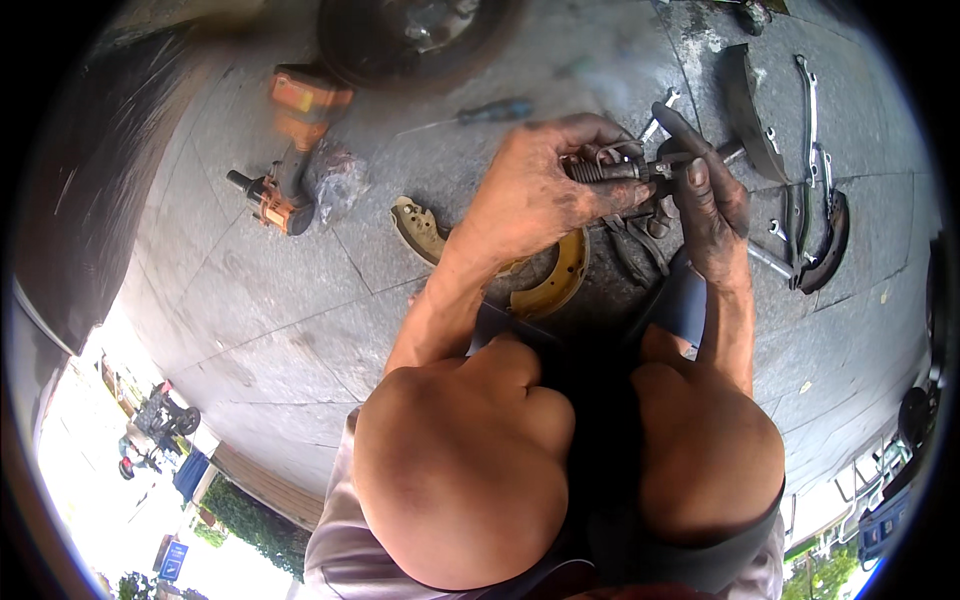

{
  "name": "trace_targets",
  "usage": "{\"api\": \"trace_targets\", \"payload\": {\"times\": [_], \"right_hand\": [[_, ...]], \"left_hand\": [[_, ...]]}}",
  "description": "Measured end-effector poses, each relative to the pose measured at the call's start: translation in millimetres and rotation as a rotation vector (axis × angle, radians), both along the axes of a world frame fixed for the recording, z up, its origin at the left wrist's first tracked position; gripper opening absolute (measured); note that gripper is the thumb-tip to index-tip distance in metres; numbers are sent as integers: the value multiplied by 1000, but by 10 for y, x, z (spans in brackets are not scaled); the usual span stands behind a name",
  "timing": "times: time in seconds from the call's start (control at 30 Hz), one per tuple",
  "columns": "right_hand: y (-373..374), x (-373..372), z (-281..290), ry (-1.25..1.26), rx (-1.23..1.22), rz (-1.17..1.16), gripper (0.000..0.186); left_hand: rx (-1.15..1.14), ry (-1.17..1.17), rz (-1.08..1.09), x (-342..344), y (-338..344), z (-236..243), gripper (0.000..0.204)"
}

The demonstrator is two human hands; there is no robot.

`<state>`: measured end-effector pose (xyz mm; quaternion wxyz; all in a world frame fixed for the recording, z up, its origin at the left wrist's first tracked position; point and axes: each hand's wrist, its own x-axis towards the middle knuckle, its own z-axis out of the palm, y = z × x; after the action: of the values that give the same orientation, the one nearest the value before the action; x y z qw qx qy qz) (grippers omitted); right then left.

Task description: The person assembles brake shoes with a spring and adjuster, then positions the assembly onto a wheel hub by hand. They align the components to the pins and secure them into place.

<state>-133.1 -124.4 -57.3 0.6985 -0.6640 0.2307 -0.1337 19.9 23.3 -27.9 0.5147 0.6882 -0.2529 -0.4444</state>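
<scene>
Above the floor, in front of my knees, my two soiled hands hold a dark metal rod with a coil spring (598, 171) around it. My left hand (545, 185) is closed on the spring end, thumb and fingers on either side. The far end is pinched by my right hand (722, 215), its thumb bent and its index finger stretched upward. Part of the rod is hidden behind the fingers. Below my left hand lies a curved yellow brake shoe (562, 280), and a paler curved shoe (418, 228) is partly covered by my left forearm.
An orange-black cordless impact wrench (280, 205) lies left, beside a clear plastic bag (342, 185). Farther off are a blue-handled screwdriver (495, 110) and a dark round drum (350, 45). At right lie dark brake shoes (750, 118) and several wrenches (811, 110).
</scene>
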Motion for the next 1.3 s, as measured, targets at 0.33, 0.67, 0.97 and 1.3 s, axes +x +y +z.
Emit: {"api": "trace_targets", "payload": {"times": [0.33,0.67,0.97,1.3], "right_hand": [[-1,-25,-98,-138,-19,28,29],[23,-3,-54,-127,17,50,31],[-3,4,-45,-121,14,94,31],[35,14,-29,-111,66,83,29]], "left_hand": [[16,-33,-32,6,61,97,32],[-78,-16,20,-18,95,29,35],[1,-107,-96,19,128,25,34],[-47,-86,-2,-35,120,-41,33]]}}
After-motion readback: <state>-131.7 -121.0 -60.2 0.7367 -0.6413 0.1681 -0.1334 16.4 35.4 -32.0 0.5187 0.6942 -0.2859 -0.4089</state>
